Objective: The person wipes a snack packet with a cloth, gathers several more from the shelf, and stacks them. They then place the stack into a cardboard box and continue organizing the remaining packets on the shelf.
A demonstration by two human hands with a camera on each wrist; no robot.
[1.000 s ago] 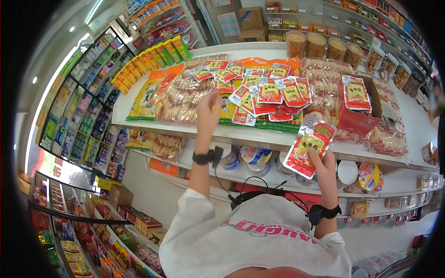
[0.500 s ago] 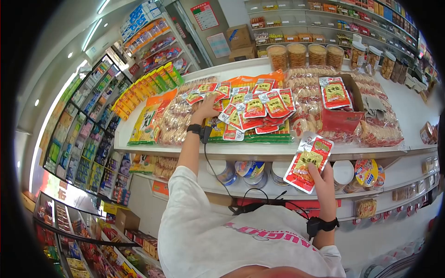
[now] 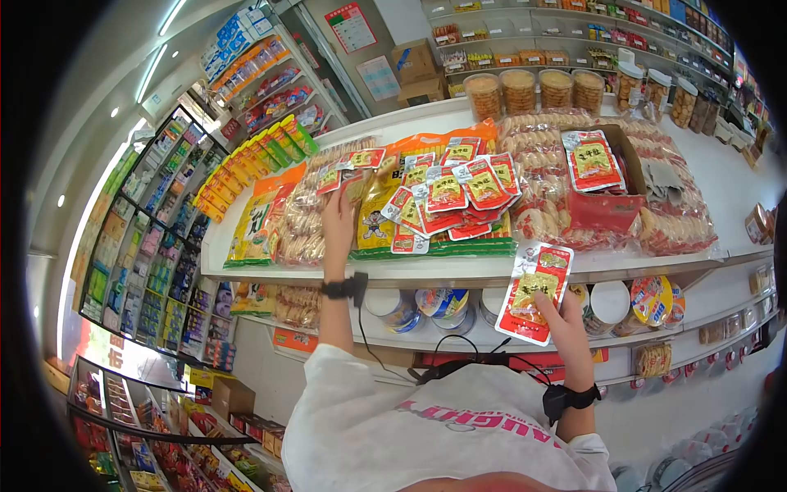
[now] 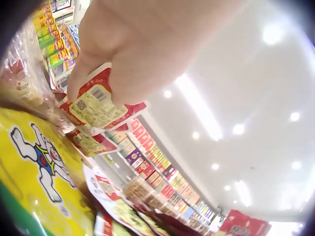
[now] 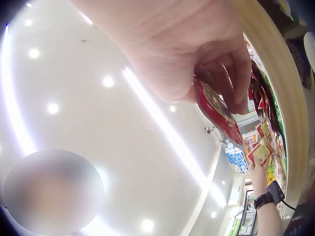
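Observation:
My right hand (image 3: 567, 332) pinches a red and white snack packet (image 3: 533, 295) with gold print, thumb on its front, in front of the counter edge. In the right wrist view this packet (image 5: 216, 109) is edge-on under the fingers. Over the left part of the counter, my left hand (image 3: 336, 221) holds similar packets (image 3: 329, 179). In the left wrist view, thumb and fingers pinch a packet (image 4: 96, 105) whose barcoded back shows, with another packet (image 4: 91, 141) just below it. A loose heap of the same packets (image 3: 451, 193) lies to the right, on a large yellow bag (image 3: 377, 225).
A red open box (image 3: 602, 211) with more packets stands at right, on clear bags of round crackers (image 3: 525, 221). Jars of biscuits (image 3: 518, 92) line the back of the counter (image 3: 295, 275). Yellow and green tubes (image 3: 246, 168) stand at left; tubs (image 3: 443, 305) fill the shelf below.
My left hand has reached down to the packets at the heap's left side, taken hold of some and shifted left with them, uncovering more of the yellow bag. The right hand still holds its packet.

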